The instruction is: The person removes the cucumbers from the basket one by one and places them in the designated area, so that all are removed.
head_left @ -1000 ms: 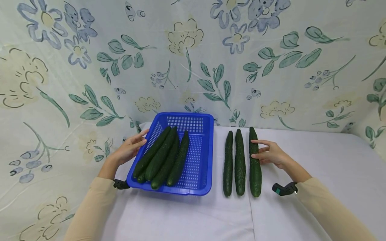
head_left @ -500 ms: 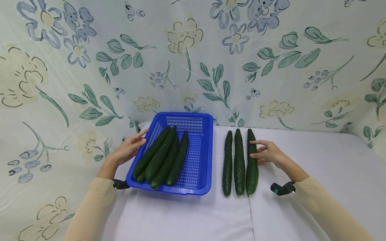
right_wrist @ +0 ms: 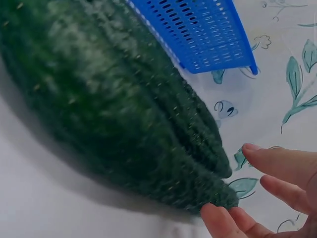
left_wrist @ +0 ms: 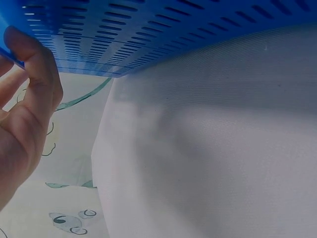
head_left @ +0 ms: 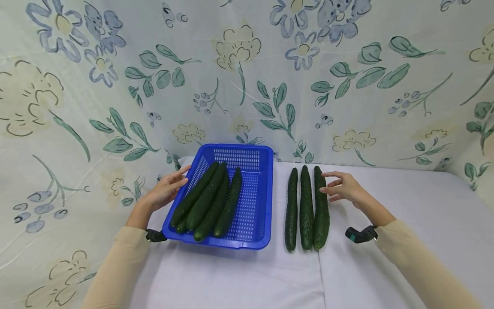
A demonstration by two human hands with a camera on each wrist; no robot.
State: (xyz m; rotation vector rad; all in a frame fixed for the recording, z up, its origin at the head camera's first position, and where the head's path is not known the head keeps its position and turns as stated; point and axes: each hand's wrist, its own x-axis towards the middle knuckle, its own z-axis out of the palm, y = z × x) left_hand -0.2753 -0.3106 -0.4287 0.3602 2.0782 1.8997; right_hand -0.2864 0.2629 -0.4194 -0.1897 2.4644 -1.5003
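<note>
My left hand (head_left: 164,191) touches the left side of a blue plastic basket (head_left: 268,206) with fairly straight fingers. The left wrist view shows its fingers (left_wrist: 39,74) right at the rim, beside the slotted wall. Several dark green cucumbers (head_left: 204,206) lie inside, toward the basket's left. Right of the basket, 3 cucumbers lie side by side: a left one (head_left: 292,210), a middle one (head_left: 306,210) and a right one (head_left: 321,219). My right hand (head_left: 343,187), fingers spread and relaxed, is at the upper part of the right cucumber. In the right wrist view its thumb (right_wrist: 218,220) overlaps that cucumber's narrow end.
A white cloth (head_left: 386,193) covers the table, with a crease running down below the loose cucumbers. Behind it hangs a floral curtain (head_left: 231,120), close to the basket's far edge. Black wrist cameras show at both sleeves.
The right cucumber has shifted left, up against the middle one. My right hand moved left with it, then slightly away up its length, its fingers opening. The left hand and basket stay put.
</note>
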